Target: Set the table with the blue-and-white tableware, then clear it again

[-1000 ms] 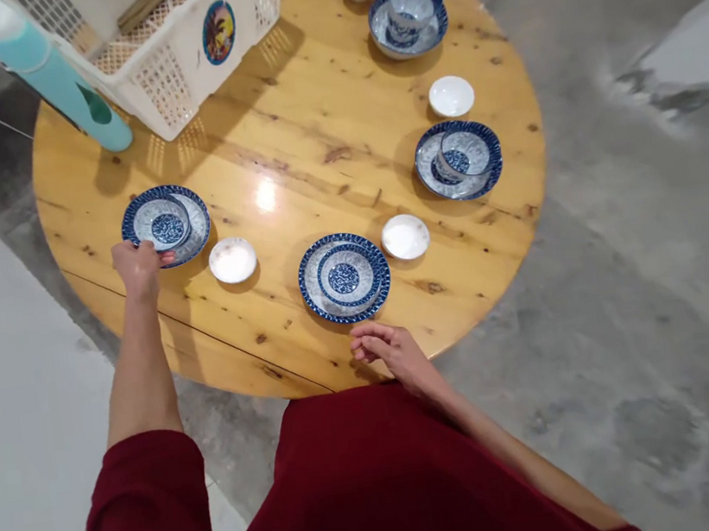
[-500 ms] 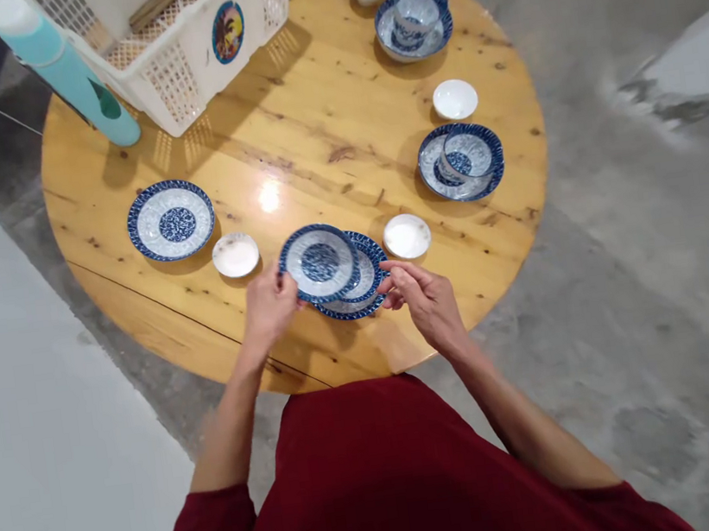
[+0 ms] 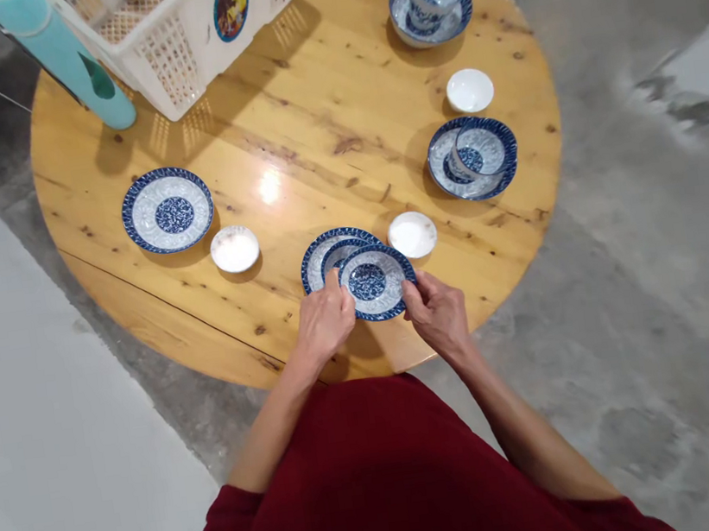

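Three blue-and-white plates overlap near the table's front edge. The front plate [image 3: 377, 297] is tilted towards me, its right rim pinched between the thumb and fingers of my right hand [image 3: 437, 307]. My left hand [image 3: 325, 315] is closed at the left edge of a middle plate [image 3: 335, 253], most of which is hidden behind the front one. Exactly which rim the left fingers pinch is partly covered. Behind both lies a larger back plate [image 3: 312, 264] on the table. A small white dish [image 3: 412, 234] sits just right of the plates, another white dish [image 3: 235, 249] to the left.
On the round wooden table [image 3: 287, 148], a patterned plate [image 3: 152, 214] lies at left. Two bowls, a near bowl [image 3: 507, 163] and a far bowl [image 3: 403, 11], hold cups at right beside white dishes. A white plastic basket [image 3: 189, 52] and teal bottle [image 3: 73, 67] stand at the back left.
My left hand has moved right, bringing its plate over the others. My right hand has taken hold of the front plate's right rim. The view has shifted slightly.
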Demonstrator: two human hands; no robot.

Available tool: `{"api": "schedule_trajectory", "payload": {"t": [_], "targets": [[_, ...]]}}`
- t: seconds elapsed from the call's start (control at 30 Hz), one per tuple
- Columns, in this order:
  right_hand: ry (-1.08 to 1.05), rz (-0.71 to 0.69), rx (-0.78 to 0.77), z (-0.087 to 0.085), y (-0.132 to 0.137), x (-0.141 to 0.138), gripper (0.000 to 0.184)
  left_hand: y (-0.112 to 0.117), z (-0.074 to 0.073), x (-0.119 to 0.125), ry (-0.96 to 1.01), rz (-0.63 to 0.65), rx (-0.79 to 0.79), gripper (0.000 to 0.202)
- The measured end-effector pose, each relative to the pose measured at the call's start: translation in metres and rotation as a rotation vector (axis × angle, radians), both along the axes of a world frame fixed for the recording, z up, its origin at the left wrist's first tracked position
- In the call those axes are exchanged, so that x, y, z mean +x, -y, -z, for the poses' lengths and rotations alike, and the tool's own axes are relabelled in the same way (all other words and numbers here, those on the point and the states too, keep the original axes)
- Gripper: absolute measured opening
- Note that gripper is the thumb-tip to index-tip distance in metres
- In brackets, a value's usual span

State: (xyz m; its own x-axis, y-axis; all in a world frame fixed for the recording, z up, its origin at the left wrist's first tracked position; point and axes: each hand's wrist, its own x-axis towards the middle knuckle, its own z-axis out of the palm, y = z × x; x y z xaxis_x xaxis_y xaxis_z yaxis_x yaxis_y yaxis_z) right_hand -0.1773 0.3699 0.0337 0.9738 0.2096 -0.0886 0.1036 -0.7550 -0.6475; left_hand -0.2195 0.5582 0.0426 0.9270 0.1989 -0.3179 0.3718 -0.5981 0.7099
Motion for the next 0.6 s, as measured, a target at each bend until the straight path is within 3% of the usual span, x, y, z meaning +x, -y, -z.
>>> {"api": "schedule_trajectory", "payload": {"t": [0.13, 0.37, 0.6], "targets": [[0.029, -0.042, -0.062, 0.010, -0.012, 0.020, 0.037, -0.009, -0.008, 0.015, -0.081, 0.105, 0.249, 0.050], [0.012, -0.127, -0.278, 0.029, -0.021, 0.038, 0.045, -0.013, 0.000, 0.028, -0.180, 0.157, 0.423, 0.056], [-0.120, -0.184, -0.482, 0.017, -0.035, 0.045, 0.050, -0.020, 0.004, 0.033, -0.228, 0.171, 0.491, 0.050]]}}
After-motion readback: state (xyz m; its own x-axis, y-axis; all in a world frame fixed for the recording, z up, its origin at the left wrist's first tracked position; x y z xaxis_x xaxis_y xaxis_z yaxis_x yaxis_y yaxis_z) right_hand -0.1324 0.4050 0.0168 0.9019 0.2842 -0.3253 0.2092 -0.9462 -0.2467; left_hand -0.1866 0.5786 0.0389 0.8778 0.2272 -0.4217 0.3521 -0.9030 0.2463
